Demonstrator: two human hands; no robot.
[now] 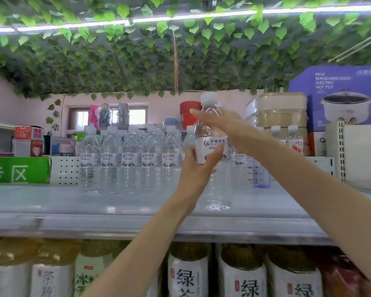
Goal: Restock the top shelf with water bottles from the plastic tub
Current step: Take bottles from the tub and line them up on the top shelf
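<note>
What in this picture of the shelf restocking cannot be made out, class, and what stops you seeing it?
- The plastic tub: outside the head view altogether.
- Whether the held bottle rests on the top shelf: motion blur smears its base.
- The bottle's label: partly covered by the left hand and right hand.
- The tea bottles below: cut off by the bottom edge.
</note>
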